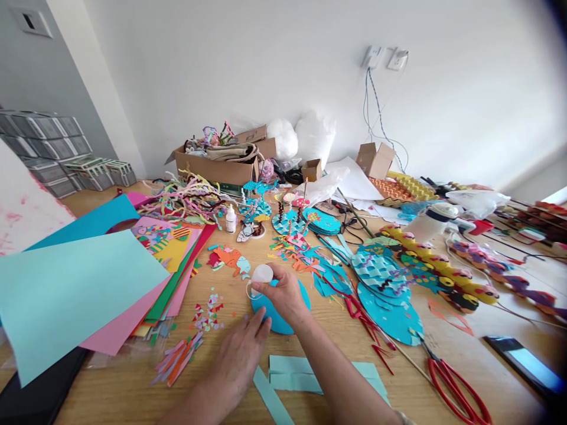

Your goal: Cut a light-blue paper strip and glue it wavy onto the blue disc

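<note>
My right hand (pixel 286 298) grips a small white plastic bottle (pixel 262 275), tipped so its round end faces up, above a blue paper disc (pixel 283 321). A thin white loop hangs at the bottle's side; its lower end is hidden. With fingers stretched out, my left hand (pixel 241 351) rests at the disc's near left edge, fingertips touching it. Just in front of me lie pale aqua paper strips (pixel 295 378), one of them slanting below my left hand. Beyond the disc are cut paper fish (pixel 228 258); small paper scraps (pixel 208 313) are scattered to the left.
Stacked coloured paper sheets (pixel 84 283) cover the left side. Red-handled scissors (pixel 456 392) and a phone (pixel 525 360) lie at the right. A white bottle (pixel 231 219) stands farther back, near pipe cleaners (pixel 186 198) and a cardboard box (pixel 217 169). Woven blue paper pieces (pixel 381 271) lie right of centre.
</note>
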`<state>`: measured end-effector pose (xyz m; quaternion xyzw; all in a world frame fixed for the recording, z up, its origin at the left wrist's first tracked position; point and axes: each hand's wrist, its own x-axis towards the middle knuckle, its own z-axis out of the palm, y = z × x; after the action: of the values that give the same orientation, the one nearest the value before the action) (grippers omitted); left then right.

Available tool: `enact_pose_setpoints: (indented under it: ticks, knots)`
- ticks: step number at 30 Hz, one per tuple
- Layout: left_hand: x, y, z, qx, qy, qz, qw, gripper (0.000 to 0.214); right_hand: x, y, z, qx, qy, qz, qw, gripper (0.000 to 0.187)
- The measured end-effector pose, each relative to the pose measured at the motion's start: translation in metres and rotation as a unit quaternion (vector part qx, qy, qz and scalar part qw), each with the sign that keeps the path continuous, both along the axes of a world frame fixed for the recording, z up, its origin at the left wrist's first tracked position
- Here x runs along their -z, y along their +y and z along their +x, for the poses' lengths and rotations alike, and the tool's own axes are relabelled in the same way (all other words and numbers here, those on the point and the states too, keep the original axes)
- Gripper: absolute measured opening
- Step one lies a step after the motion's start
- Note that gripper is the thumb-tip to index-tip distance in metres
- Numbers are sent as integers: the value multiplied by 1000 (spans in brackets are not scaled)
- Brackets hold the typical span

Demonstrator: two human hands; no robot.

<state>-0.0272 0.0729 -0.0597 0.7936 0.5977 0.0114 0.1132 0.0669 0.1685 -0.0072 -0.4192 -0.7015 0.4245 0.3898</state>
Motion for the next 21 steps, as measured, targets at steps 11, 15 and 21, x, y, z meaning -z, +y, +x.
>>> enact_pose_setpoints:
  ticks: [11, 15, 21]
  knots:
    - [2, -1, 0, 0, 9, 33, 999, 58, 1, 1, -2, 5, 7, 3, 1000, 9]
    - [2, 0, 0, -6, 14, 39, 999, 59, 3, 1, -3, 7, 5, 10, 1000, 9]
    - [-4, 0, 1, 11, 52, 14, 998, 62, 2, 1, -7, 14, -3, 21, 1000, 11]
